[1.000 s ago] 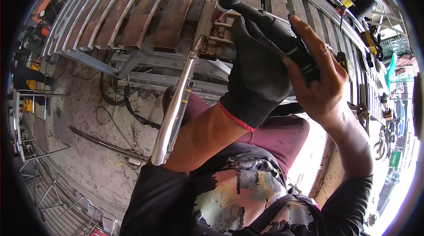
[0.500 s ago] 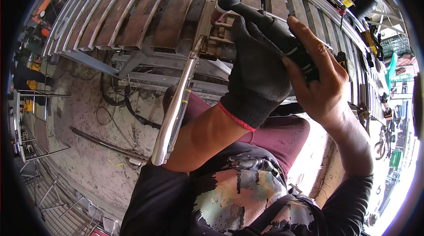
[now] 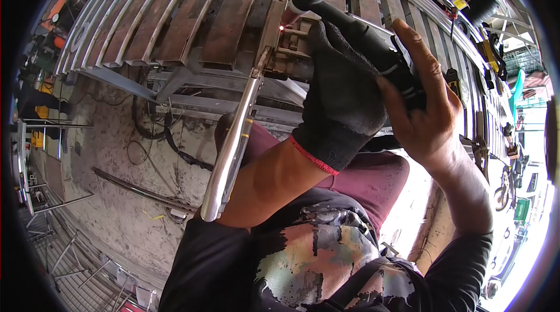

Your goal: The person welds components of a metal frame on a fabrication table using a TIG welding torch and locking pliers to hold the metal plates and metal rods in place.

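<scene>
Your right hand (image 3: 429,107), bare, was wrapped around the black handle of the welding torch (image 3: 373,49), thumb laid along the top and fingers curled under it, squeezing it firmly. Your left hand (image 3: 344,99), in a dark knitted glove with a red cuff edge, sat just beside it on the left, its fingers closed over the front part of that same handle, steadying it from below. The torch ran up and to the left from both hands, and its pink nozzle (image 3: 293,15) pointed down at a small metal bracket (image 3: 291,49) on the far side of the workbench; a tiny red glow (image 3: 281,28) showed right at the tip, touching the bracket's upper edge. A pair of shiny locking pliers (image 3: 230,148) was clamped on the near left side of that bracket, its long handles hanging down toward you, just left of your left forearm, with no hand on it. Behind the bracket, rusty flat bars (image 3: 192,20) lay side by side across the rack, stretching far and left. Under them a grey steel frame (image 3: 192,102) crossed the scene, and a black cable (image 3: 175,145) trailed over the dusty concrete floor (image 3: 111,178) on the left. Your lap, in dark red cloth, sat near and under both arms.
</scene>
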The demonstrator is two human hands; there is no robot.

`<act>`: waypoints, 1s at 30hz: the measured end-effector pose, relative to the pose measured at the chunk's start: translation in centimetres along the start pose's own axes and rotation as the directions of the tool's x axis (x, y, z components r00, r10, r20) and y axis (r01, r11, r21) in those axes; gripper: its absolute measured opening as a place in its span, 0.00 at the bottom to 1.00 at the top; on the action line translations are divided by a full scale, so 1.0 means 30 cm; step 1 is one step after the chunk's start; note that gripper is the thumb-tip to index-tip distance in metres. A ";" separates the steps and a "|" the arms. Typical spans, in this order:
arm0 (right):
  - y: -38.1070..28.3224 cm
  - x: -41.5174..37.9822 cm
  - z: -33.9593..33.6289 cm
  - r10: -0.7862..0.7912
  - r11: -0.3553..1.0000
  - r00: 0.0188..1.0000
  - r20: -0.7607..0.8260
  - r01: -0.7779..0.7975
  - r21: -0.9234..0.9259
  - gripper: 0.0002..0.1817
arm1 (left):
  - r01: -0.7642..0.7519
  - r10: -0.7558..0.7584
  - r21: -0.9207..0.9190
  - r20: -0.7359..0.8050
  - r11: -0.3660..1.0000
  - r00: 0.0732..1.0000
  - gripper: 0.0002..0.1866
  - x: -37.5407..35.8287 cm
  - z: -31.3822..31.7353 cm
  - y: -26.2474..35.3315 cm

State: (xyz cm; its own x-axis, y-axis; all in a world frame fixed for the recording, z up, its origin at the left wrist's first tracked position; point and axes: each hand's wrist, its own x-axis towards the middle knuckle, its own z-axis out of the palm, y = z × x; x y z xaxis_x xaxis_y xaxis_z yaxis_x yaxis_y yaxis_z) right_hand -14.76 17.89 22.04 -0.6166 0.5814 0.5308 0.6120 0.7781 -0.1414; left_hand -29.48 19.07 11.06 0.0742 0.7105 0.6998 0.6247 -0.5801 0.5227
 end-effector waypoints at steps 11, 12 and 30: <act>0.002 -0.015 -0.007 -0.024 1.000 0.999 -0.038 0.024 0.006 0.42 | 0.020 -0.025 0.162 0.027 0.987 0.999 0.29 -0.003 0.016 -0.008; -0.002 -0.018 -0.012 -0.021 1.000 0.999 -0.027 0.021 0.010 0.41 | 0.020 -0.025 0.142 0.031 0.990 0.999 0.30 -0.004 0.012 -0.009; -0.018 -0.025 -0.021 0.076 0.986 0.996 0.037 -0.081 0.143 0.40 | -0.061 0.061 0.067 0.000 0.996 0.998 0.24 -0.007 -0.024 -0.008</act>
State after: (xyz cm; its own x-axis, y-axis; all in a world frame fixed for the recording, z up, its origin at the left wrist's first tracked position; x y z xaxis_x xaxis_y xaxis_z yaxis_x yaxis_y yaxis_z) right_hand -14.32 16.88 22.26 -0.5859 0.6477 0.4871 0.5829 0.7544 -0.3020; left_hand -30.19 18.77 11.14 0.1119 0.6738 0.7304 0.6699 -0.5940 0.4454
